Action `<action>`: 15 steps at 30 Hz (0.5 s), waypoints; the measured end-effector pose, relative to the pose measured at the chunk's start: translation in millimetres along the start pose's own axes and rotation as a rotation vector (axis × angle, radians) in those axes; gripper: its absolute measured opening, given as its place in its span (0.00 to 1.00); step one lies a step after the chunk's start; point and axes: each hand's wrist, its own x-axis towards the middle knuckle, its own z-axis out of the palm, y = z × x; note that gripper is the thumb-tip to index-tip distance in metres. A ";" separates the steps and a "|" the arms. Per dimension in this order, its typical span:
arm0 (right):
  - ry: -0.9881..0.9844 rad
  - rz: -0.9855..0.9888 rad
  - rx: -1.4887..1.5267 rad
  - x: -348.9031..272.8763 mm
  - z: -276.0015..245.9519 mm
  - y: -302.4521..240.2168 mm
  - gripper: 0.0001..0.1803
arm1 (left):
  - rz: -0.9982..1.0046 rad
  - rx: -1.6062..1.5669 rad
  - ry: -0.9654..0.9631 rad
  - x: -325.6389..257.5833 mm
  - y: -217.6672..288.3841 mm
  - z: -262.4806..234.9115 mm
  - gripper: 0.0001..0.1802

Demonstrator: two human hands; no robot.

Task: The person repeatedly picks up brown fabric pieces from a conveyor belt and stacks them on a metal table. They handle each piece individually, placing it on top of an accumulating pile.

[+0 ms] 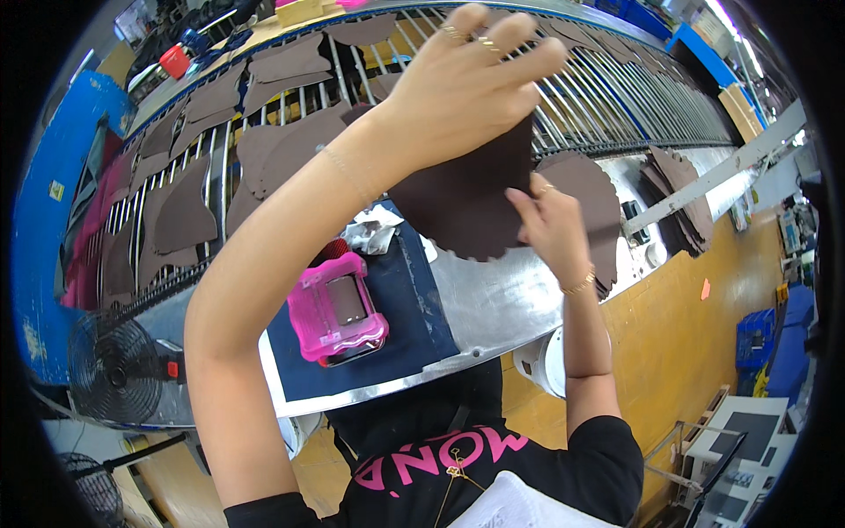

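Note:
A dark brown flat cut piece (471, 198) with a notched curved edge is held up over the metal table's far side. My left hand (475, 84) reaches across to its top, fingers curled and partly hiding it, with rings showing. At its right edge my right hand (554, 220) grips it between thumb and fingers, slightly blurred. Beneath and beside that hand lies a pile of similar notched brown pieces (585, 189). Nearer me, a pink plastic holder (339, 308) with a brown block-like insert rests on a dark blue mat (409, 299).
A rack conveyor of metal rods (616, 92) runs behind the table, carrying several brown pieces (185, 216). More pieces (678, 198) are stacked at the right end near a pale bar (722, 167). A black fan (119, 370) stands left; a white bucket (541, 361) sits below the table edge.

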 end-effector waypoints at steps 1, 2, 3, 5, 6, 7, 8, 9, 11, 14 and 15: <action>-0.015 0.094 0.125 6.4 9.5 4.2 0.09 | -0.052 -0.043 0.013 -1.2 0.7 -0.7 0.16; 0.032 0.113 0.226 13.6 22.5 16.4 0.10 | -0.100 -0.087 0.023 -1.3 1.2 -2.9 0.17; -0.001 0.167 0.330 25.7 36.9 35.6 0.09 | -0.148 -0.125 0.028 -2.0 -1.7 -5.1 0.19; -0.078 0.247 0.843 43.7 65.0 56.8 0.08 | -0.271 -0.135 -0.035 -4.4 -0.5 -22.3 0.20; -0.062 0.287 0.935 53.1 80.6 64.8 0.08 | -0.275 -0.089 -0.022 -8.8 -1.3 -25.9 0.20; -0.050 0.329 1.025 62.7 96.5 73.0 0.09 | -0.282 -0.042 -0.008 -15.2 -4.1 -29.4 0.20; -0.033 0.374 1.110 72.5 108.2 81.5 0.11 | -0.313 -0.050 -0.067 -22.2 -5.8 -39.0 0.22; 0.042 0.413 1.167 82.0 112.9 89.3 0.11 | -0.342 -0.068 -0.117 -30.3 -5.6 -50.7 0.25; 0.185 0.483 1.283 103.2 122.2 102.9 0.13 | -0.434 -0.094 -0.169 -48.2 0.0 -73.7 0.28; 0.275 0.520 1.431 136.8 152.0 118.3 0.15 | -0.598 -0.018 -0.274 -87.3 15.9 -118.8 0.27; 0.325 0.538 1.461 144.7 157.8 121.8 0.15 | -0.620 -0.005 -0.256 -101.4 19.7 -131.3 0.26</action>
